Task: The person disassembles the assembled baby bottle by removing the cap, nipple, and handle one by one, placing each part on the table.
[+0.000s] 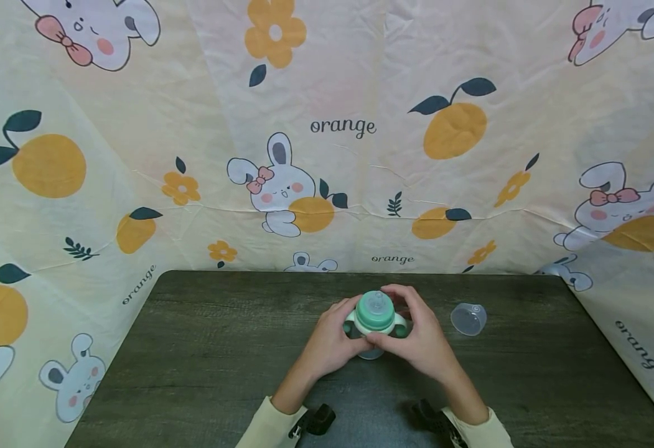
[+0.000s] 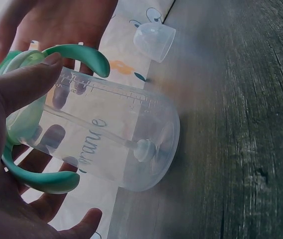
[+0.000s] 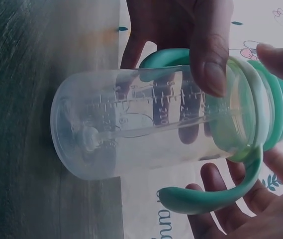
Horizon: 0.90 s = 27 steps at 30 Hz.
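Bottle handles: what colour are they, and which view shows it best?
The handles are green, showing best in the right wrist view.

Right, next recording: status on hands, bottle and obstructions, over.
Left hand grips two-handled straw bottle, roughly upright. Right hand curled round its top end. Clear cap on table to the right, blocking nothing.
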### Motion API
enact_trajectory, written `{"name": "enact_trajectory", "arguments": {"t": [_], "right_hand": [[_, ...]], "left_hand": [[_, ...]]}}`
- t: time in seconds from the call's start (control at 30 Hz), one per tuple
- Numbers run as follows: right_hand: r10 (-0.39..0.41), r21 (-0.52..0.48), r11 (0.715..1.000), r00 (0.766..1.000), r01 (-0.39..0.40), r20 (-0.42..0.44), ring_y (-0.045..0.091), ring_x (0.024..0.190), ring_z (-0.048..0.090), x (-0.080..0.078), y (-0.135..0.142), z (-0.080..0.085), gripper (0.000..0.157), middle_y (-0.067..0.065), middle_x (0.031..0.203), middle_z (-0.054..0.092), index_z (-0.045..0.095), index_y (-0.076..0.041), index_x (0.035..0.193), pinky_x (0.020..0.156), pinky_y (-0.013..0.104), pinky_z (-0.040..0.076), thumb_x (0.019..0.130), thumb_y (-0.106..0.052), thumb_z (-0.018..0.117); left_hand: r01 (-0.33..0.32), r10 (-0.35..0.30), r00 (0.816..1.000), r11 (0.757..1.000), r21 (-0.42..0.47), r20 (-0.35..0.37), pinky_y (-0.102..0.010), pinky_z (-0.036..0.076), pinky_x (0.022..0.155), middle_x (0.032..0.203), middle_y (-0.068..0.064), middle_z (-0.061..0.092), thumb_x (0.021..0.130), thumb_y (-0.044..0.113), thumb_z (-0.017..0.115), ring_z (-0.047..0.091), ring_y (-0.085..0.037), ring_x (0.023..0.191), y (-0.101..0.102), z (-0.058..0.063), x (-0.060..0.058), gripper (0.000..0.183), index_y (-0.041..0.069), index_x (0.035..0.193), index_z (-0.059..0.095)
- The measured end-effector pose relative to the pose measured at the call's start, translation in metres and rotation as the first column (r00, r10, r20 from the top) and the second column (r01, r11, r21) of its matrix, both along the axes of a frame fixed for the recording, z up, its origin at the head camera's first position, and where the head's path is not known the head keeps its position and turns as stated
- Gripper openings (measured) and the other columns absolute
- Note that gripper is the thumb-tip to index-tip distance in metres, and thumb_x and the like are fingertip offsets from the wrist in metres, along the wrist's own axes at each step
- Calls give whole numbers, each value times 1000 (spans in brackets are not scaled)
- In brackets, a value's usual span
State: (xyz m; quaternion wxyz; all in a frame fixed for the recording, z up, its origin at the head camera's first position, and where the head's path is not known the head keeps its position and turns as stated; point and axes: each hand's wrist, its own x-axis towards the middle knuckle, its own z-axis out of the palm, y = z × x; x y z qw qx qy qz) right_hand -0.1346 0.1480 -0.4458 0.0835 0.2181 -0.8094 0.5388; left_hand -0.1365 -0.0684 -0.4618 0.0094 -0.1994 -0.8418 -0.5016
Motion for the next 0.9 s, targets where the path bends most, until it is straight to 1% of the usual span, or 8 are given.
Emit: {"name": "enact_trajectory", "arguments": {"t": [0.17,0.27,0.37,0.5,0.6,0.67,0.8,0.9], "right_hand": [[-31,-21,999,999,32,31,27,122,63,2,-4,0,71,5,134,66,57,-8,140,94,37,58,83,-13,99],[-32,-39,999,999,34,36,31,121,64,2,-5,0,68,6,133,65,56,-8,138,94,36,58,84,-11,98],[-27,-32,999,999,28,20,32,120,64,2,-5,0,65,5,133,65,58,-9,137,94,37,58,85,-10,97],[-8,-5,1000,1000,8,-15,30,120,64,1,-2,-1,67,3,135,65,60,-13,143,93,41,58,86,-10,95],[6,7,1000,1000,-6,-23,27,122,63,1,-1,-1,73,3,138,64,59,-15,150,94,41,58,87,-9,94],[6,14,1000,1000,-6,-18,26,123,62,1,-1,0,76,3,139,63,58,-14,153,95,40,58,86,-10,94],[-6,9,1000,1000,6,9,25,124,63,1,-3,0,73,5,139,64,58,-10,147,96,40,58,85,-12,97],[-12,0,1000,1000,12,24,27,124,64,0,-4,1,69,6,137,65,59,-8,141,97,40,58,85,-13,98]], "left_hand": [[-3,3,1000,1000,-3,-1,-66,46,110,146,-7,68,92,25,93,60,-34,134,0,0,0,76,10,158,59],[-5,5,1000,1000,-2,3,-67,45,111,147,-6,67,91,25,93,60,-34,134,0,0,0,76,10,158,59],[-6,6,1000,1000,-2,10,-67,45,111,147,-6,67,91,26,93,60,-34,134,0,0,0,76,10,158,59],[-4,4,1000,1000,0,14,-65,47,110,146,-6,68,91,25,93,60,-34,134,0,0,0,76,10,158,59],[-2,2,1000,1000,2,11,-64,48,110,145,-6,68,91,24,93,61,-33,134,0,0,-1,76,10,157,59],[0,0,1000,1000,4,7,-63,49,110,145,-7,68,91,24,93,61,-33,133,0,0,-1,76,10,157,60],[0,0,1000,1000,1,4,-63,49,110,145,-7,68,92,24,93,61,-32,134,0,0,-1,75,9,157,59],[-1,1,1000,1000,2,9,-62,49,110,145,-6,68,92,24,93,61,-32,133,0,0,-1,75,10,157,59]]}}
